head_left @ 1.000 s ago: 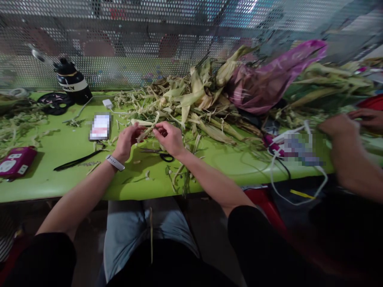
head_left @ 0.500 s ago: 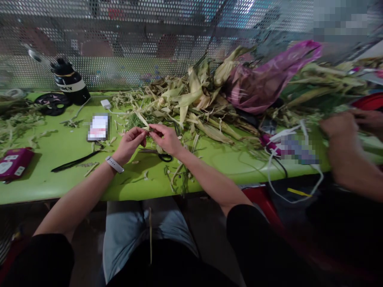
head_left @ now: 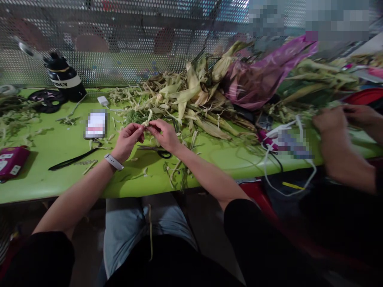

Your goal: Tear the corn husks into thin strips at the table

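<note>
My left hand (head_left: 129,139) and my right hand (head_left: 165,137) meet over the green table, fingertips pinched together. Between them is a small pale strip of corn husk (head_left: 149,117), its curled top sticking up above the fingers; the lower part is hidden. Just under my right hand lies a pair of scissors (head_left: 164,154) with black handles. Behind the hands rises a large heap of dry corn husks (head_left: 191,93), with green shreds at its near edge.
A phone (head_left: 95,124), black strap (head_left: 73,160), purple box (head_left: 12,162) and black bottle (head_left: 66,79) stand or lie to the left. A pink plastic bag (head_left: 248,85) rests against the heap. At right, a co-worker's hands (head_left: 332,119) are near husks and white cables (head_left: 266,163).
The husk strip between my fingers was straight and leaned left; now it stands more upright and curled. Both hands stay close together. The whole view has shifted slightly.
</note>
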Motion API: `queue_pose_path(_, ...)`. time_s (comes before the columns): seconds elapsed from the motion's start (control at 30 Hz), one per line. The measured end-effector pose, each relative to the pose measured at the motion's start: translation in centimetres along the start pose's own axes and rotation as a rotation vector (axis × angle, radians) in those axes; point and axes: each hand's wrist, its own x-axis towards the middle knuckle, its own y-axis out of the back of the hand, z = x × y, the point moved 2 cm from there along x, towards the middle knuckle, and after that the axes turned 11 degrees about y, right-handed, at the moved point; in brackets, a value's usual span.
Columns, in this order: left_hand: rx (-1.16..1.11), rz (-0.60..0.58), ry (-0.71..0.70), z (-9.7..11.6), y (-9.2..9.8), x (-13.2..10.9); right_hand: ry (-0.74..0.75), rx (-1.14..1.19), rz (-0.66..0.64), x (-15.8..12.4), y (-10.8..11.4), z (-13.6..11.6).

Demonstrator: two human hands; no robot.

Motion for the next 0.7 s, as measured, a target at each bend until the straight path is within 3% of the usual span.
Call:
queue_pose_path(0.4,0.051,-0.050,0.017,0.07,-0.46,-0.15,0.157,-0.412,0.009,-0.20,0.02,-0.81)
queue_pose_path(0.7,0.136,-0.135,0.032,0.65,-0.70,-0.59,0.234,-0.495,0.087,-0.13,0.50,-0.75)
